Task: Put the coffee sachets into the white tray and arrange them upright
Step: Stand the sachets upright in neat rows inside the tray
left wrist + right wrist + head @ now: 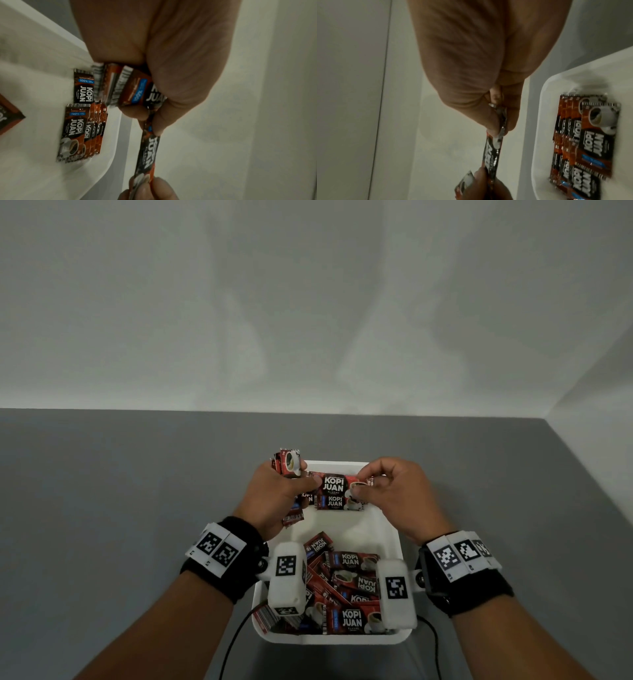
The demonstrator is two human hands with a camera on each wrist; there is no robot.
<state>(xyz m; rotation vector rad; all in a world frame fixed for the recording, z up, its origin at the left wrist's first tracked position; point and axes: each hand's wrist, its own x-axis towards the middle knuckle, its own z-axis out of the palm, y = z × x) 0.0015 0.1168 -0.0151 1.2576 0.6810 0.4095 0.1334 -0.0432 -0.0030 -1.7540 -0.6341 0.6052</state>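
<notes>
A grey table (137, 491) meets a pale wall (308, 302) that turns a corner at the far right, and on the table stands the white tray (394, 529), which serves as the landmark for all that follows. Above the far end of the tray, both hands hold one coffee sachet (337, 485) stretched level between them, its "KOPI JUAN" face toward the head camera. The right hand (394, 494) pinches the cup-printed end of that sachet between thumb and forefinger, the other fingers curled. The left hand (274, 494), over the tray's far left corner, pinches the other end with its thumb while its curled fingers clasp a bundle of further sachets (289, 462), whose ends stick out past the hand on both sides. Directly below the held sachet, a row of sachets (337, 503) stands on edge against the tray's far wall, faces toward the person. At the near end of the tray lies a loose heap of sachets (346, 587), overlapping at all angles. Between the row and the heap, the tray floor shows bare white. Both wrists wear black bands with white marker blocks.
</notes>
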